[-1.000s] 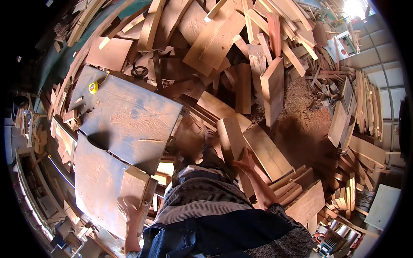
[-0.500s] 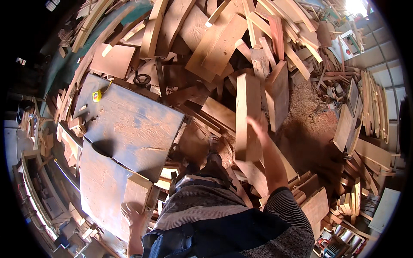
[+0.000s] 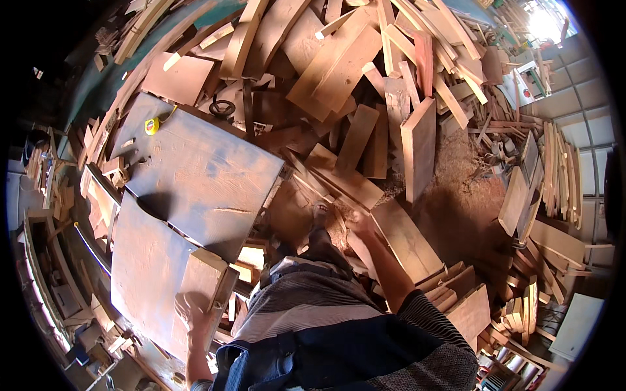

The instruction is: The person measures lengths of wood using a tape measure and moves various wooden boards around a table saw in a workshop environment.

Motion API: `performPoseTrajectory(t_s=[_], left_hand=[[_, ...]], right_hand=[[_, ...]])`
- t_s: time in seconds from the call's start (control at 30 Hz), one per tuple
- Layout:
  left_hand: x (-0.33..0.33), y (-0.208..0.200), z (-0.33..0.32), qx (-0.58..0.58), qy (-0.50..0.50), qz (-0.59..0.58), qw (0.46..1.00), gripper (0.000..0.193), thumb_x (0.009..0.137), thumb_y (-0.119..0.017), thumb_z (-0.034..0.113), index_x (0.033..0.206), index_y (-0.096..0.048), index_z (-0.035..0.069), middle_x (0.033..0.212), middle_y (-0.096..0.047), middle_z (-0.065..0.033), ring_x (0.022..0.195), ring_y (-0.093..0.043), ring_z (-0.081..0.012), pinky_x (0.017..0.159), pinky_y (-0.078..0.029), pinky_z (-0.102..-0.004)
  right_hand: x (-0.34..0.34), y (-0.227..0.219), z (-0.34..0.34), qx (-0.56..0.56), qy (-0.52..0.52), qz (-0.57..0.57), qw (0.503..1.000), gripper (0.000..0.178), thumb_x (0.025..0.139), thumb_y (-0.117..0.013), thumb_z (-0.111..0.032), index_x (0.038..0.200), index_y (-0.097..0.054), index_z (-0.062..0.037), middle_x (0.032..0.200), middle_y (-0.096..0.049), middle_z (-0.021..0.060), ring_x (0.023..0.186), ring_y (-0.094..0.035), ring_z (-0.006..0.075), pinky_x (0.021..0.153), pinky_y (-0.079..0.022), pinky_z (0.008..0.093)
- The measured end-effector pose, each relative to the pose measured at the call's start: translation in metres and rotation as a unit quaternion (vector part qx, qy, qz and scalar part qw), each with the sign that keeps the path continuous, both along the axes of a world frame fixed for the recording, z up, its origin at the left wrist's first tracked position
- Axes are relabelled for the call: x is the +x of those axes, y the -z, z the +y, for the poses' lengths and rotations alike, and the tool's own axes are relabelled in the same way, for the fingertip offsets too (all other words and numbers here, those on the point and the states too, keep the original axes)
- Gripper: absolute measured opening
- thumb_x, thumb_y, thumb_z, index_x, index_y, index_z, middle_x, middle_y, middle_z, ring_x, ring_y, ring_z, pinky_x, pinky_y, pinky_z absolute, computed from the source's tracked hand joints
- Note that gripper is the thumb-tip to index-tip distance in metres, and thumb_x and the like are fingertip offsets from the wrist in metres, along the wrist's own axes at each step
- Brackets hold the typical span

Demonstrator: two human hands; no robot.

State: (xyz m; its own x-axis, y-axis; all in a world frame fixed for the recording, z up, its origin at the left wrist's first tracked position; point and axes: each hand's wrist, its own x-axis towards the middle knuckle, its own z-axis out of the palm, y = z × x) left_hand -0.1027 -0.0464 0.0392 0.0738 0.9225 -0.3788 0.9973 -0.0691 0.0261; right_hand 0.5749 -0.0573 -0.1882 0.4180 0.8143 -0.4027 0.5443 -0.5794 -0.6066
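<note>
My left hand (image 3: 190,314) lies on a thick wooden block (image 3: 204,275) at the near right edge of a flat machine table (image 3: 147,260). Its fingers look spread against the wood rather than wrapped round it. Low among the boards, my right hand (image 3: 362,225) reaches down beside a broad plank (image 3: 405,240) that slants toward me. Blur and shade hide its fingers, so whether it grips anything cannot be made out. Another board (image 3: 345,177) lies just beyond that hand.
A yellow tape measure (image 3: 151,126) sits on the dusty far table panel (image 3: 215,173). Behind it is a black handwheel (image 3: 222,109). Loose boards pile up ahead, with a tall plank (image 3: 419,150) leaning there. Sawdust (image 3: 456,163) covers the floor at right; offcuts (image 3: 521,313) lie nearer.
My right hand has dropped down and left from the tall upright plank, which no longer stands in front of it. Boards behind that spot now show. My left hand stays on the block.
</note>
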Motion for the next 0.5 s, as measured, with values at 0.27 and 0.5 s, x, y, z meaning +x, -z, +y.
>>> performPoseTrajectory(t_s=[0.27, 0.5], left_hand=[[0.001, -0.028, -0.006, -0.001, -0.005, 0.01, 1.0, 0.121, 0.06, -0.097, 0.04, 0.155, -0.036, -0.005, 0.162, -0.028, -0.036, 0.15, -0.029, -0.0543, 0.124, -0.028, -0.06], [0.057, -0.088, 0.044, -0.033, -0.037, -0.032, 0.998, 0.121, 0.059, -0.097, 0.038, 0.155, -0.037, -0.005, 0.161, -0.029, -0.0363, 0.149, -0.03, -0.0545, 0.124, -0.029, -0.0598]], right_hand=[[-0.105, -0.058, 0.033, -0.021, -0.075, 0.088, 0.993, 0.056, 0.082, -0.081, -0.039, 0.122, -0.071, -0.0007, 0.1, -0.077, 0.0194, 0.096, -0.076, 0.0329, 0.081, -0.058, 0.0417], [-0.164, -0.105, 0.093, -0.029, -0.228, 0.156, 0.961, 0.08, 0.087, -0.084, -0.039, 0.152, -0.054, -0.0038, 0.131, -0.073, 0.0201, 0.117, -0.073, 0.0338, 0.105, -0.058, 0.0429]])
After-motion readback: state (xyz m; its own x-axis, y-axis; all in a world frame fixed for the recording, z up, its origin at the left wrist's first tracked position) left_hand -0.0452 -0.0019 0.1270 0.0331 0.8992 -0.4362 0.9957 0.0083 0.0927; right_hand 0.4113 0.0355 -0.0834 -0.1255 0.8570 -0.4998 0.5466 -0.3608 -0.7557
